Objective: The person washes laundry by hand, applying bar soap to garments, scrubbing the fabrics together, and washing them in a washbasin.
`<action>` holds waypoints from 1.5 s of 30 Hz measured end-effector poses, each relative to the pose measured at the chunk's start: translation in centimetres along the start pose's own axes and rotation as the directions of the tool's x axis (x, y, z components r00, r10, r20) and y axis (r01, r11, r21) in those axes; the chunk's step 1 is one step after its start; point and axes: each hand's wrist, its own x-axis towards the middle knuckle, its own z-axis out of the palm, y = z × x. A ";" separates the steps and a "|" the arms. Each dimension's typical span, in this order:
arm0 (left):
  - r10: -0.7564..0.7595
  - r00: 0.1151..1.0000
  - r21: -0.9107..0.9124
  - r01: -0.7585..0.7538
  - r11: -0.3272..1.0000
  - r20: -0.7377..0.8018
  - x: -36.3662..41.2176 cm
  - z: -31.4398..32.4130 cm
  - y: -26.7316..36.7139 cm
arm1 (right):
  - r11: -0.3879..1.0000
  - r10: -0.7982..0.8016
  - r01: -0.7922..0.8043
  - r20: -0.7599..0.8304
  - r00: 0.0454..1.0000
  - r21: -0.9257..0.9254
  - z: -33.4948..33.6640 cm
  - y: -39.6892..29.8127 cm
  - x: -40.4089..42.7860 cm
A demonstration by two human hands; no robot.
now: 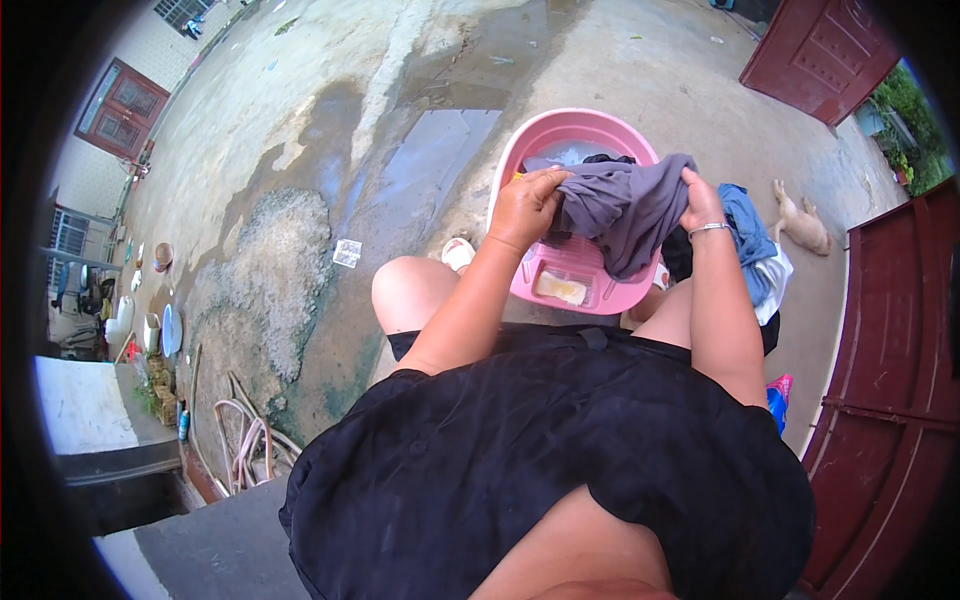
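Note:
A wet-looking purple-grey garment (637,202) is stretched between my two hands above a pink plastic washtub (577,120). My left hand (529,201) grips its left end near the tub's left rim. At the opposite end my right hand (701,201), with a silver bracelet at the wrist, holds the cloth beside the right rim. One fold hangs down over the tub's ribbed washboard part (581,253). Cloudy water (571,152) and dark cloth (609,159) show behind the garment. A pale yellow soap bar (561,288) lies in the tray at the tub's near end.
Blue denim (739,217) and white cloth (774,281) are piled right of the tub. A small animal (802,225) lies on the concrete farther right, near a dark red metal gate (892,322). Left are a puddle (435,165), a gravel heap (281,262) and a coiled hose (244,435).

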 end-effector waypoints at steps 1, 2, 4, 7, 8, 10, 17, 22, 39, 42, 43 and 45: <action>0.002 1.000 -0.002 -0.002 1.000 0.002 -0.1 0.0 0.1 | 0.978 0.010 -0.005 0.024 1.000 -0.208 -0.9 0.6 0.4; 0.026 0.999 -0.005 -0.026 1.000 0.019 0.0 -0.2 0.4 | 0.871 0.012 -0.029 -0.038 0.999 -0.491 -1.1 1.1 -0.1; 0.053 0.998 -0.009 -0.052 0.999 0.036 0.0 -0.3 0.4 | -0.026 -0.179 0.058 0.062 0.982 -0.998 -1.9 1.9 0.2; 0.048 0.997 -0.018 -0.047 0.999 0.067 -0.5 0.0 -0.1 | 0.135 -0.176 0.133 0.108 0.978 -0.982 1.2 3.9 -1.8; 0.064 0.996 -0.019 -0.063 0.998 0.067 -0.6 0.0 -0.2 | 0.298 0.074 0.023 0.047 0.996 -0.954 4.1 3.4 -3.6; 0.087 0.993 -0.028 -0.085 0.996 0.075 -0.9 0.0 -0.1 | 0.591 0.309 -0.128 0.076 0.948 -0.796 7.1 3.7 -6.8; 0.091 0.988 -0.073 -0.083 0.994 0.125 -1.2 0.1 0.3 | 0.994 -0.036 0.010 0.239 0.970 0.108 4.1 5.7 -4.0; 0.111 0.937 -0.029 -0.108 0.994 0.332 -3.9 -0.2 -1.5 | 0.955 -0.253 0.189 0.294 0.922 0.228 4.6 1.9 -4.8; -0.615 0.713 0.456 0.448 0.769 0.336 0.3 1.0 4.3 | 0.914 -0.342 0.382 0.770 0.539 0.139 9.8 -3.4 -14.4; -0.579 0.767 0.438 0.435 0.787 0.278 0.6 0.4 2.1 | 0.891 -0.384 0.441 0.702 0.600 0.110 8.9 -4.3 -14.7; -0.574 0.770 0.454 0.421 0.785 0.278 0.6 -0.2 1.4 | 0.900 -0.389 0.421 0.648 0.654 0.115 8.2 -4.4 -14.3; -0.525 0.810 0.445 0.383 0.810 0.259 1.6 -1.6 1.1 | 0.904 -0.392 0.416 0.585 0.710 0.101 5.8 -5.0 -12.6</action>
